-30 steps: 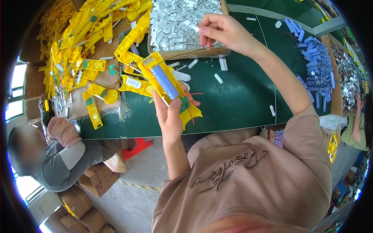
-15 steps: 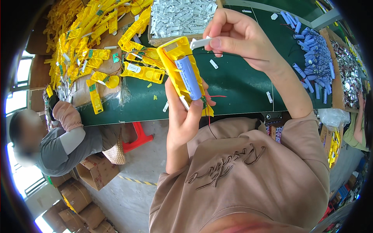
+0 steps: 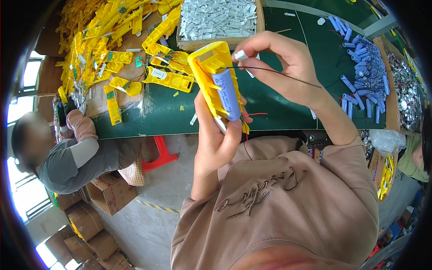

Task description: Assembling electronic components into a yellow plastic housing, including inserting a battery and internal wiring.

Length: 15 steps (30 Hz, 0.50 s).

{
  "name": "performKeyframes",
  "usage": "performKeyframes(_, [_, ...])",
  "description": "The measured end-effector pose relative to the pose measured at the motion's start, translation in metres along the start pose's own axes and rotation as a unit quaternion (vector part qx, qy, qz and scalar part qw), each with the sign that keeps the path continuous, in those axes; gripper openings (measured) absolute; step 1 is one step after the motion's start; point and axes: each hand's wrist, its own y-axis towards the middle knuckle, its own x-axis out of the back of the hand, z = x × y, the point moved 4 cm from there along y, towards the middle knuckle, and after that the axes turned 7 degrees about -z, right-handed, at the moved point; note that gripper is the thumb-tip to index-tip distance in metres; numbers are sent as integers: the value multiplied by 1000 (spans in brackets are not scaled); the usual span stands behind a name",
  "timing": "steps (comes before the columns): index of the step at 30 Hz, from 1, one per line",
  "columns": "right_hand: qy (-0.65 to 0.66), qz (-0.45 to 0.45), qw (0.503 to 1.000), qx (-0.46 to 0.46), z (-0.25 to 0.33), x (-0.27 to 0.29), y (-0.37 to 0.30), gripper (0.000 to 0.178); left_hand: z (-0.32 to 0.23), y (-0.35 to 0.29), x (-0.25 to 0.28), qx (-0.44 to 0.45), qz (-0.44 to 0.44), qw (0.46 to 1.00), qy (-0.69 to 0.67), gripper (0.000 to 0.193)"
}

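Left hand [image 3: 213, 140]: clasps the yellow plastic housing [image 3: 205, 85]
Right hand [image 3: 288, 63]: pinches white plastic piece [image 3: 241, 56]
Blue cylindrical battery [image 3: 227, 96]: lies inside housing

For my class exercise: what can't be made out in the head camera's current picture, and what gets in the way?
Head view: most of the fingers of the left hand, hidden behind the yellow casing.
Head view: the gripped end of the small white piece, covered by the right hand.
Head view: the far side of the cardboard box, cut off by the upper edge.
Head view: individual shiny metal parts, too small for detail.
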Motion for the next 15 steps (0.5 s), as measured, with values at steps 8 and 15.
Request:
performKeyframes(8, [228, -51, 963, -133, -6, -11, 1, 16, 5, 1, 1, 2, 7, 1000, 3, 46])
performKeyframes(15, [271, -73, 944, -173, -18, -6, 3, 11, 4, 4, 2, 0, -1, 1000, 1, 46])
